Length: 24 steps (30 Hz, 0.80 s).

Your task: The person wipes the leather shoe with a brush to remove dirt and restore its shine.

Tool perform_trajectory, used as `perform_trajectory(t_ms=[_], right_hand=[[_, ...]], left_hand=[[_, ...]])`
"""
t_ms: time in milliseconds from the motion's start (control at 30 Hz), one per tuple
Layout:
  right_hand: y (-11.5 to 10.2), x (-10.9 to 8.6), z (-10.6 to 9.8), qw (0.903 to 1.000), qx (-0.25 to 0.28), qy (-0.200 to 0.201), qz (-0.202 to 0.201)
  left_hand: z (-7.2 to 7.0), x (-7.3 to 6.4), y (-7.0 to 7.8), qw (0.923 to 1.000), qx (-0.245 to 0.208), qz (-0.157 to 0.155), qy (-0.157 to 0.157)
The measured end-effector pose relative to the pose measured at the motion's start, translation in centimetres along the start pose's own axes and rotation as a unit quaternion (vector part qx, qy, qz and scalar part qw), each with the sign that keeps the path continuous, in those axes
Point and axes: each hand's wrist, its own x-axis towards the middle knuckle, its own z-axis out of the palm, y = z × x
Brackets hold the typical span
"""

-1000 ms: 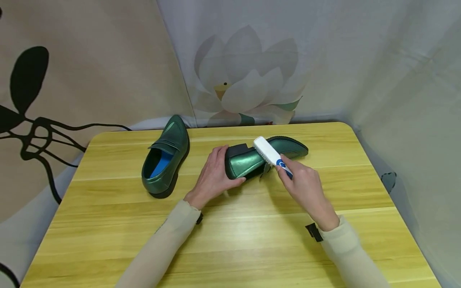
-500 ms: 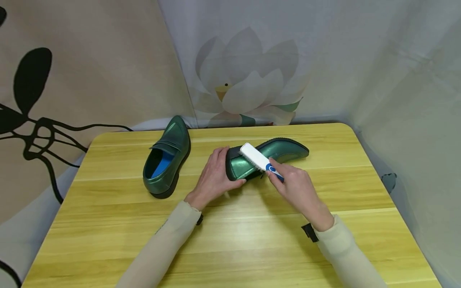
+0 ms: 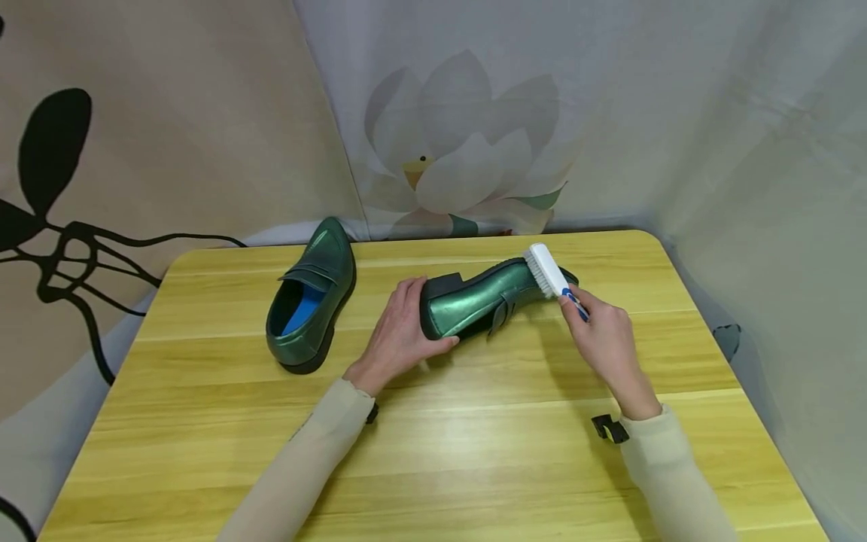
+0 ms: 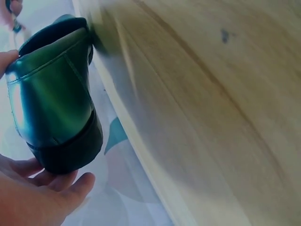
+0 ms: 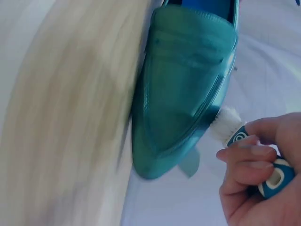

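Note:
A shiny green loafer is tipped on its side, its toe pointing right and its black sole facing away. My left hand grips it by the heel; in the left wrist view the thumb lies at the opening and the fingers under the heel. My right hand holds a white brush by its blue and white handle. The bristles touch the shoe's side near the toe in the right wrist view. A matching loafer with a blue insole stands upright to the left.
The light wooden table runs under both shoes and forearms. A pale curtain with a printed lotus flower hangs behind its far edge. Bare tabletop lies in front of the hands.
The brush first slid left toward the heel, then moved right to the toe with my right hand. My left hand and the tipped loafer stayed nearly still.

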Motion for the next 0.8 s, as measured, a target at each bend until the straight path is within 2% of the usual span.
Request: perform_trajectory(t_ms=[167, 400, 633, 800], right_hand=[[2.0, -0.1, -0.9, 0.9986, -0.007, -0.015, 0.050], [3.8, -0.3, -1.7, 0.9946, -0.005, -0.036, 0.097], [5.2, -0.5, -2.5, 0.9899, -0.010, -0.059, 0.128], [5.5, -0.6, -3.3, 0.9867, -0.005, -0.067, 0.148]], left_hand=[[0.0, 0.2, -0.1, 0.9998, -0.014, -0.011, -0.008], [-0.2, 0.4, -0.1, 0.9991, -0.028, -0.031, -0.010], [-0.3, 0.6, -0.1, 0.9985, -0.036, -0.039, -0.013], [-0.6, 0.8, 0.2, 0.9973, -0.042, -0.058, -0.015]])
